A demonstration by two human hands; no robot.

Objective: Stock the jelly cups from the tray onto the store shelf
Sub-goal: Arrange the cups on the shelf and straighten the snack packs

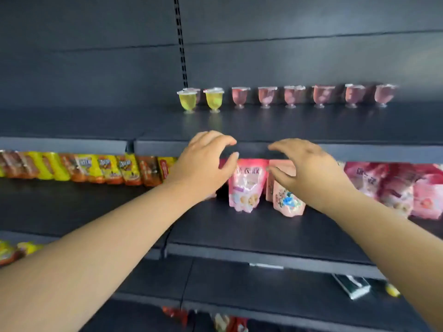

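Nearest the camera, both forearms reach forward and up toward the shelving. The left hand (203, 161) hangs with fingers loosely curled and thumb apart, holding nothing; the right hand (309, 168) mirrors it, fingers arched and spread, also empty. Both hover level with the front lip of the upper shelf (359, 152), a gap between them.

Just beyond and below the hands, on the shelf underneath, stand pink snack pouches (247, 185); off to the left hand's outer side runs a row of orange and yellow packets (103, 168).

Farther back and above the fingertips, a row of jelly cups stands upright at the rear of the upper shelf: two yellow jelly cups (213, 99) straight beyond the left hand, with one pink cup behind the leftmost, and pink jelly cups (321, 95) running on beyond the right hand and off to its outer side. The row's long axis runs side to side, across the reach. No tray shows in view, so further cups likely lie below or behind the person, out of frame. Either hand seems equally placed to fetch more.
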